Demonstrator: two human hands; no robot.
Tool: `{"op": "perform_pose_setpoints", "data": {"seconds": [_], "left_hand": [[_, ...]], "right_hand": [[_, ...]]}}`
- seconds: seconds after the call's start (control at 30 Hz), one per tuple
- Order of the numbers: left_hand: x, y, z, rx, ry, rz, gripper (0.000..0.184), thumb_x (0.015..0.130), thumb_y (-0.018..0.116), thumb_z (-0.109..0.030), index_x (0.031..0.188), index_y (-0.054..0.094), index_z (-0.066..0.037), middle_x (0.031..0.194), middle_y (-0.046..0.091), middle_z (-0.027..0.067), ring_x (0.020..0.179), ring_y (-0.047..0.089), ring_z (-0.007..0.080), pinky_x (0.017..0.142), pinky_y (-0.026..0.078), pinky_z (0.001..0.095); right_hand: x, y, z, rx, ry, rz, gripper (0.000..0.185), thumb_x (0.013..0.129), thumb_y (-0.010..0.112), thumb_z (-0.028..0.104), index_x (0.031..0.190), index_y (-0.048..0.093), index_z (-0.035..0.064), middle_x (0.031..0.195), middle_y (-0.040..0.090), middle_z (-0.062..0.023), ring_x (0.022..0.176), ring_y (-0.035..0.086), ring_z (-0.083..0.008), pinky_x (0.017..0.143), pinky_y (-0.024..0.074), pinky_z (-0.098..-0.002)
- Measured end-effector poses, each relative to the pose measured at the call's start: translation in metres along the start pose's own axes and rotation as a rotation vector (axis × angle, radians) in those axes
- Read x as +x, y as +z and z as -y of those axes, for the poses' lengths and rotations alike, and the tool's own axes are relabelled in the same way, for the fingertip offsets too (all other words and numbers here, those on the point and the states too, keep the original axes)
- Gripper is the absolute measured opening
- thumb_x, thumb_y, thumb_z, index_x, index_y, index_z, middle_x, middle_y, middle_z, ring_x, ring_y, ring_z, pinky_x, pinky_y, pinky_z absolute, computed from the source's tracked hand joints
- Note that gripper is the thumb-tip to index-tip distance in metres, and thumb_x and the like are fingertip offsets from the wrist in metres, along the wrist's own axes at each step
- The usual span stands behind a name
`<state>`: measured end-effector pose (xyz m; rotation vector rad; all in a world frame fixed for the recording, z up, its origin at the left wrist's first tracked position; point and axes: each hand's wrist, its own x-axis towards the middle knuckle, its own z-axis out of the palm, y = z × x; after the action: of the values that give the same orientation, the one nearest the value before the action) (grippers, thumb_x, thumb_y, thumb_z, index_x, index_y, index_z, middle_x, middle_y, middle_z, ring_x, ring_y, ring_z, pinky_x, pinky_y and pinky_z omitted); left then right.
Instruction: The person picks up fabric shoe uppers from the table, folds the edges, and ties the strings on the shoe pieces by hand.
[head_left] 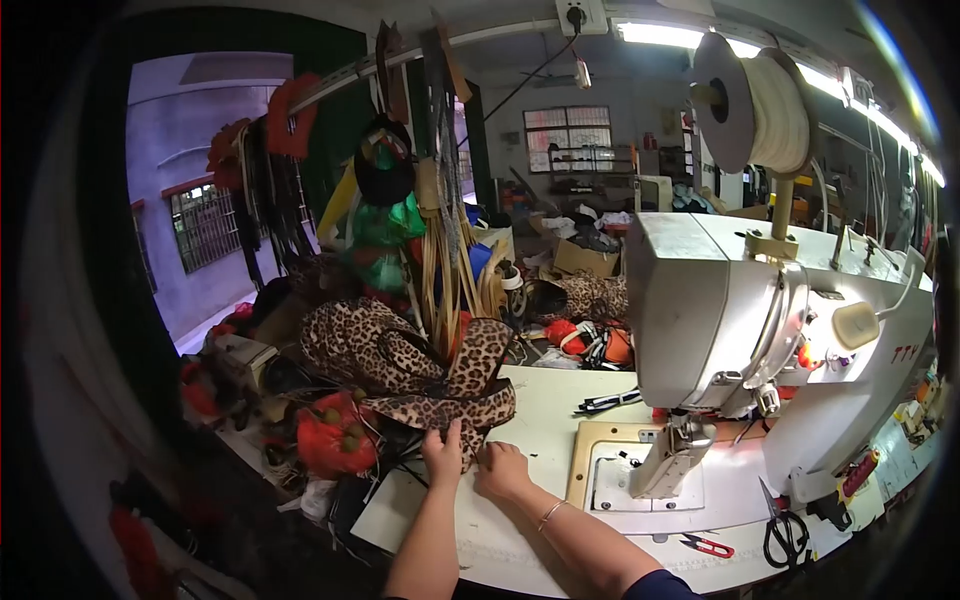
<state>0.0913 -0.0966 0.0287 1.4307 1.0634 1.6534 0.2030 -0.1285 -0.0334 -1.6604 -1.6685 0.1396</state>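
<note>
A leopard-print fabric piece (pixel 470 408) with dark edging lies at the left end of the sewing table, one strip of it standing up. My left hand (pixel 442 458) is closed on its near edge, thumb on top. Just to the right, my right hand (pixel 503 470) has its fingers curled at the lower corner of the same fabric; the fingertips are partly hidden. A bracelet (pixel 549 515) circles my right wrist. Behind the piece, more leopard-print fabric (pixel 355 340) is heaped up.
A large white sewing machine (pixel 690 300) stands at right, a thread spool (pixel 775 110) above it. Red thread snips (pixel 708 545) and black scissors (pixel 786 535) lie on the near right table. A red bag (pixel 335 435) sits at left; strips (pixel 450 260) hang behind.
</note>
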Motion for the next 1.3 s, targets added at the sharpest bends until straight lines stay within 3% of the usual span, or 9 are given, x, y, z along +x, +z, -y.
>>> {"op": "perform_pose_setpoints", "data": {"seconds": [0.03, 0.13, 0.17, 0.73, 0.87, 0.97, 1.1, 1.23, 1.3], "left_hand": [[0.002, -0.007, -0.001, 0.159, -0.136, 0.057, 0.044, 0.089, 0.064, -0.041, 0.081, 0.055, 0.002, 0.074, 0.058, 0.0095, 0.066, 0.054, 0.0191, 0.061, 0.043, 0.0364], [0.014, -0.008, 0.019, 0.333, -0.33, 0.003, 0.062, 0.088, 0.062, -0.048, 0.122, 0.053, 0.003, 0.119, 0.057, 0.02, 0.108, 0.056, 0.03, 0.087, 0.046, 0.0412], [0.016, -0.014, 0.004, 0.274, -0.511, 0.15, 0.085, 0.086, 0.061, -0.053, 0.145, 0.029, -0.001, 0.147, 0.033, 0.0203, 0.134, 0.034, 0.0351, 0.106, 0.035, 0.0454], [0.038, -0.008, 0.062, 0.164, -0.438, 0.186, 0.063, 0.084, 0.068, -0.048, 0.108, 0.05, 0.008, 0.094, 0.053, 0.0103, 0.083, 0.05, 0.0201, 0.075, 0.043, 0.0419], [0.028, -0.009, 0.025, 0.213, -0.518, 0.211, 0.055, 0.084, 0.07, -0.041, 0.107, 0.054, 0.007, 0.115, 0.056, 0.0136, 0.107, 0.052, 0.0246, 0.088, 0.043, 0.0415], [0.019, -0.01, 0.014, 0.343, -0.383, 0.071, 0.045, 0.089, 0.064, -0.04, 0.088, 0.05, 0.003, 0.081, 0.051, 0.0096, 0.069, 0.047, 0.0208, 0.066, 0.04, 0.0456], [0.0, -0.005, -0.029, 0.178, -0.231, 0.058, 0.04, 0.089, 0.065, -0.036, 0.075, 0.049, -0.002, 0.061, 0.044, 0.0018, 0.055, 0.039, 0.0143, 0.055, 0.036, 0.0405], [-0.021, 0.01, -0.053, -0.034, -0.161, 0.089, 0.035, 0.09, 0.064, -0.034, 0.076, 0.051, -0.005, 0.064, 0.049, 0.0019, 0.058, 0.044, 0.0132, 0.056, 0.037, 0.0396], [-0.039, 0.021, -0.063, -0.497, -0.345, 0.019, 0.025, 0.092, 0.062, -0.026, 0.1, 0.055, -0.004, 0.094, 0.057, 0.0062, 0.082, 0.055, 0.0195, 0.072, 0.046, 0.0371]], "right_hand": [[0.005, 0.005, 0.002, -0.031, 0.047, -0.005, 0.047, 0.075, 0.064, 0.027, 0.113, 0.056, 0.0012, 0.116, 0.058, -0.0179, 0.113, 0.051, -0.0364, 0.096, 0.041, -0.046], [0.013, 0.017, 0.006, -0.062, 0.097, 0.009, 0.047, 0.075, 0.062, 0.024, 0.116, 0.055, 0.0019, 0.117, 0.058, -0.0166, 0.117, 0.05, -0.0334, 0.098, 0.0371, -0.0473], [0.015, 0.016, 0.009, -0.064, 0.11, 0.023, 0.045, 0.075, 0.061, 0.022, 0.115, 0.056, 0.0022, 0.118, 0.058, -0.0157, 0.12, 0.048, -0.0306, 0.099, 0.0352, -0.0481], [0.033, 0.002, 0.001, 0.038, 0.112, 0.271, 0.044, 0.073, 0.058, 0.02, 0.114, 0.054, 0.0028, 0.108, 0.065, -0.0203, 0.113, 0.056, -0.0329, 0.107, 0.0214, -0.055], [0.032, 0.0, -0.001, 0.059, 0.102, 0.291, 0.048, 0.074, 0.058, 0.022, 0.117, 0.053, 0.0022, 0.109, 0.064, -0.0213, 0.113, 0.056, -0.0332, 0.108, 0.018, -0.0561], [0.026, -0.003, -0.004, 0.097, 0.056, 0.261, 0.053, 0.074, 0.058, 0.019, 0.123, 0.049, -0.0002, 0.11, 0.064, -0.0232, 0.114, 0.055, -0.0351, 0.106, 0.0271, -0.0524], [-0.004, -0.038, -0.012, 0.445, 0.23, 0.209, 0.056, 0.085, 0.056, 0.012, 0.136, 0.037, -0.0032, 0.122, 0.058, -0.0229, 0.115, 0.056, -0.0313, 0.098, 0.0433, -0.0402], [-0.024, -0.094, -0.029, 0.932, 0.32, 0.144, 0.068, 0.089, 0.065, 0.027, 0.141, 0.032, -0.0025, 0.133, 0.05, -0.0199, 0.117, 0.054, -0.0251, 0.096, 0.0458, -0.0349], [-0.04, -0.135, -0.009, 0.95, 0.363, 0.12, 0.069, 0.088, 0.067, 0.028, 0.141, 0.032, -0.0025, 0.132, 0.051, -0.0196, 0.116, 0.054, -0.0251, 0.096, 0.0455, -0.0352]]}}
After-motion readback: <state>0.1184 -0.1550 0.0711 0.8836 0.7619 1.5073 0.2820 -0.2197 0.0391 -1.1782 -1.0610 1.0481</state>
